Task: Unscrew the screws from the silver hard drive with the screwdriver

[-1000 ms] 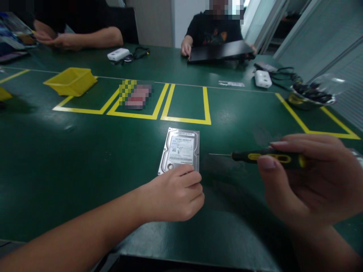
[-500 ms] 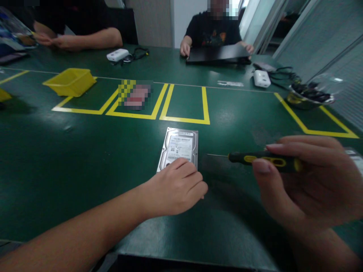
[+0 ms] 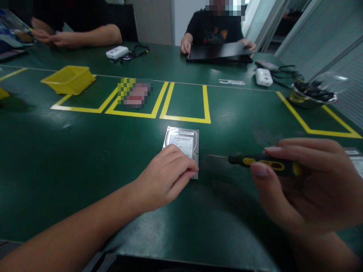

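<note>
A silver hard drive (image 3: 195, 151) with a white label lies flat on the green table. My left hand (image 3: 167, 173) is over its lower half and hides much of the label. The fingers are curled, with thumb and fingertips pressed together at the drive's lower right corner; whatever may be between them is too small or hidden to make out. To the right, my right hand (image 3: 309, 181) is closed around the black and yellow handle of a screwdriver (image 3: 269, 164). Its thin shaft points left, above the table and apart from the drive.
Yellow tape marks outline areas on the table (image 3: 85, 151). A yellow bin (image 3: 70, 80) stands back left, near a blurred-out pink item (image 3: 137, 94). A bowl of dark parts (image 3: 313, 92) sits right. White adapters (image 3: 263, 77) with cables lie farther back. Two people sit opposite, one holding a black panel (image 3: 218, 53).
My left hand has moved up and slightly left over the hard drive, uncovering its lower right corner. My right hand and the screwdriver have barely moved.
</note>
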The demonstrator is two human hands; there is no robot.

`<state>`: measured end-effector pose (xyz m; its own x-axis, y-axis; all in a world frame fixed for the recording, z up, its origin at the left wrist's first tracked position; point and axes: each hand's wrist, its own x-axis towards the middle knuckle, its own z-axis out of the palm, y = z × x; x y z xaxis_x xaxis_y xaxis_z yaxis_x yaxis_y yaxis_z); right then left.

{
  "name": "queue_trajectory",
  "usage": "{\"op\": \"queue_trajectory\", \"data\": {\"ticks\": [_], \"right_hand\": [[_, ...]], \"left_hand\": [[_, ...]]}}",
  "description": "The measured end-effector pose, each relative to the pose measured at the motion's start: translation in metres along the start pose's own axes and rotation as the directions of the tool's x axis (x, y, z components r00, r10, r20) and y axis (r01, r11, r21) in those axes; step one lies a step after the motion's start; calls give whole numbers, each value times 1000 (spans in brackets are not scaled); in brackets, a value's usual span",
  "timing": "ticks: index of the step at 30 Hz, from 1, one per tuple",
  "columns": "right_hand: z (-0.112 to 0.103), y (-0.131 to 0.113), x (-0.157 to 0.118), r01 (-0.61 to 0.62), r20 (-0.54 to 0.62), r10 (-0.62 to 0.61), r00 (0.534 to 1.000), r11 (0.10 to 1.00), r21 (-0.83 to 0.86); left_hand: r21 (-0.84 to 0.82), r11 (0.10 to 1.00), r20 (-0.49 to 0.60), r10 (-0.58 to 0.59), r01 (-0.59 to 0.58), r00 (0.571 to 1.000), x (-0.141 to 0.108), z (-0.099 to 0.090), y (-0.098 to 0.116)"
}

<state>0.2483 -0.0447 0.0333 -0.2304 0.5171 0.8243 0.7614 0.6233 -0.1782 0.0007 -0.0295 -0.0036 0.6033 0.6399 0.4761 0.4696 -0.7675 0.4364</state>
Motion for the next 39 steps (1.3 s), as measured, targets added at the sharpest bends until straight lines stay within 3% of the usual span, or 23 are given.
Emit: {"op": "queue_trajectory", "data": {"ticks": [16,23,30,39], "right_hand": [[0,-1,3,66,2,-66,998,998,10],[-3,-4,3,64,19,-64,998,998,0],[-4,-3,4,75,33,-75,997,997,-8],[-4,-1,2,101,41,-100,994,995,-10]], "left_hand": [[28,999,142,-38,34,989,-4,6,-5],[145,988,144,24,-45,989,-3,9,1],[155,985,157,47,-72,987,0,10,1],[236,971,216,-9,-43,976,3,11,3]]}}
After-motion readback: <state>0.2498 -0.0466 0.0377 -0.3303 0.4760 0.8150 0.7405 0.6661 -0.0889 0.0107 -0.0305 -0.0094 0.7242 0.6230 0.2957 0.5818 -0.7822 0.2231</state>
